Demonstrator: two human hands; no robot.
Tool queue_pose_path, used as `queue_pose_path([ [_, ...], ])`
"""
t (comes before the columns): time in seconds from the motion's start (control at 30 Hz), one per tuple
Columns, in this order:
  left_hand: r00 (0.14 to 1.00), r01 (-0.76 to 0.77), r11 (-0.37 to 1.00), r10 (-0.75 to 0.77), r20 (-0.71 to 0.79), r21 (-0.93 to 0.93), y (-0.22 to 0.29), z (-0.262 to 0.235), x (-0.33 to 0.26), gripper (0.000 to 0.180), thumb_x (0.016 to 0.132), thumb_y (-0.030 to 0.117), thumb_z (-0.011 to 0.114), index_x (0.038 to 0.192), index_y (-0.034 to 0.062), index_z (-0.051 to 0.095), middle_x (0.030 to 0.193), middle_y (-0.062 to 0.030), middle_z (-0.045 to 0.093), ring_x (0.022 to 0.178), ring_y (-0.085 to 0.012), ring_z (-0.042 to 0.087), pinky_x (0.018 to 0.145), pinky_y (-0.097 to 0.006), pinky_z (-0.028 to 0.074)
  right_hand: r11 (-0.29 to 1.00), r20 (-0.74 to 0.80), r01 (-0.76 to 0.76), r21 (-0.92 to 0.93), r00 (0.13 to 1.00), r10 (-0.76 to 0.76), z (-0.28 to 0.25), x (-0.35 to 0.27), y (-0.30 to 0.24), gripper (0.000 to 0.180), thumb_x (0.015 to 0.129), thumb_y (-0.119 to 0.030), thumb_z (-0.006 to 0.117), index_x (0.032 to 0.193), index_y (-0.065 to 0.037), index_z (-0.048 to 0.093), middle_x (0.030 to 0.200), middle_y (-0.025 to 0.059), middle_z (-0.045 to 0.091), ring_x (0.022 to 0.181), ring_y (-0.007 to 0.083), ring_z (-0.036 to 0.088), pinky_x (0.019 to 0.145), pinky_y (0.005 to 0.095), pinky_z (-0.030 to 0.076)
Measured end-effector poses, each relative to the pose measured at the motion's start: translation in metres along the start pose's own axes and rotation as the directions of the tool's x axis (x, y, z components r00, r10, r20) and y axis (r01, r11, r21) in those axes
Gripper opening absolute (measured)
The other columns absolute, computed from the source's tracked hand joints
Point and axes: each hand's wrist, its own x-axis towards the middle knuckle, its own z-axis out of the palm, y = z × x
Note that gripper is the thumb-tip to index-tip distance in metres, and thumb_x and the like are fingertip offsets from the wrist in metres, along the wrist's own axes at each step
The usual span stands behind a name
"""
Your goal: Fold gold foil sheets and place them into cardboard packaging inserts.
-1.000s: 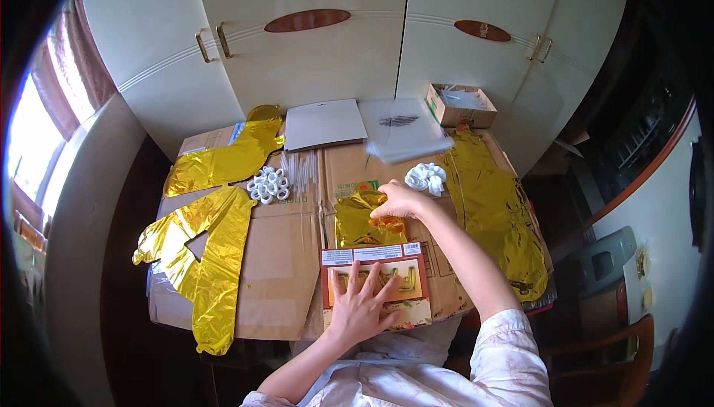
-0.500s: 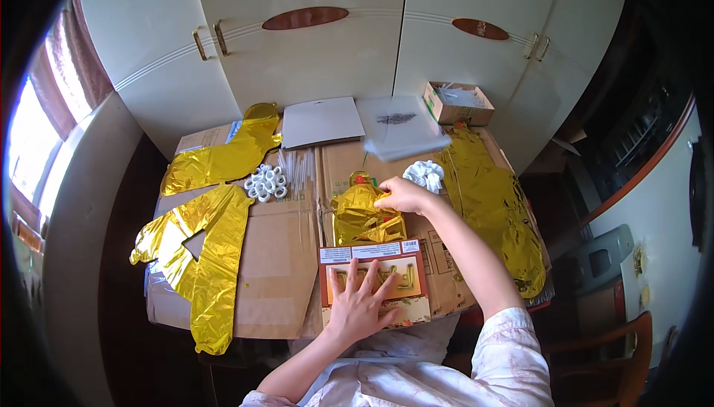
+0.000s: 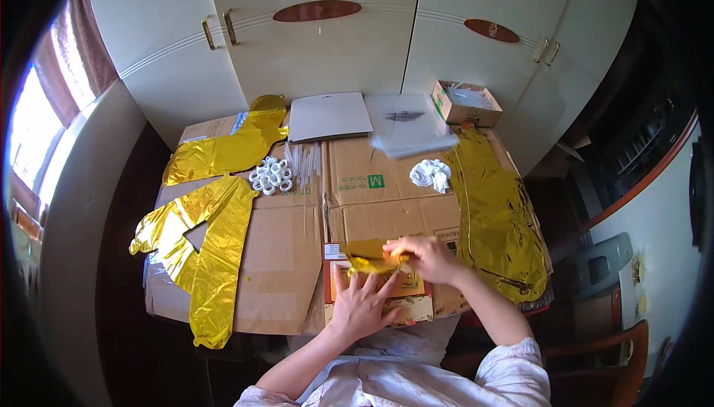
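Observation:
My left hand [image 3: 363, 304] lies flat with fingers spread on a printed card [image 3: 418, 309], red and cream with gold pictures, at the table's near edge. Between the thumb and fingers of my right hand [image 3: 430, 260] is a gold foil balloon [image 3: 362, 264], folded over the card's far part. Its near edge comes down close to my left fingertips; whether they touch cannot be made out. Foil and fingers hide much of the card's upper half.
Flat gold foil balloons lie at the left [image 3: 212, 251] and right [image 3: 494, 221]. Farther back are white rings [image 3: 271, 175], clear straws [image 3: 303, 165], a bundled white ribbon [image 3: 431, 175], a grey-white card stack [image 3: 329, 117], clear plastic bags [image 3: 413, 130] and an open cardboard box [image 3: 468, 113].
My right hand has drawn the gold foil balloon toward me, from the cardboard beyond the card onto the card. My left hand stays in place. The view has shifted slightly.

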Motion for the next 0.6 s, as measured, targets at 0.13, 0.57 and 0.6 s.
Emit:
queue_pose_path([
  [0.13, 0.997, -0.048, 0.997, 0.044, -0.070, -0.056, -0.004, 0.005, 0.002, 0.054, 0.082, 0.060, 0.059, 0.119, 0.0197, 0.063, 0.077, -0.0054, 0.068, 0.074, -0.0246, 0.066, 0.090, -0.058, 0.038, 0.977, -0.068, 0.168, -0.134, 0.982, -0.178, 0.027, -0.028, 0.009, 0.036, 0.071, 0.014, 0.059, 0.101, -0.006, 0.060, 0.120, 0.0047, 0.066, 0.118, 0.0284, 0.060, 0.105, 0.0432, 0.047],
  [0.57, 0.988, -0.064, 0.994, 0.050, -0.144, -0.094, -0.007, 0.011, -0.007, 0.034, 0.079, 0.042, 0.069, 0.089, 0.0096, 0.072, 0.087, -0.0069, 0.068, 0.085, -0.0219, 0.065, 0.093, -0.047, 0.041, 0.933, -0.061, 0.218, -0.286, 0.968, -0.245, 0.047, -0.041, 0.024, 0.035, 0.074, 0.009, 0.057, 0.106, -0.007, 0.058, 0.116, 0.0052, 0.067, 0.111, 0.0249, 0.064, 0.102, 0.0454, 0.049],
  [0.6, 0.983, -0.069, 0.996, 0.058, -0.175, -0.060, -0.006, 0.011, -0.010, 0.029, 0.078, 0.038, 0.070, 0.085, 0.0092, 0.071, 0.085, -0.0071, 0.068, 0.084, -0.0216, 0.065, 0.090, -0.044, 0.043, 0.926, -0.064, 0.223, -0.305, 0.965, -0.254, 0.048, -0.041, 0.023, 0.035, 0.075, 0.007, 0.058, 0.107, -0.006, 0.058, 0.116, 0.0060, 0.067, 0.110, 0.0249, 0.064, 0.101, 0.0449, 0.049],
])
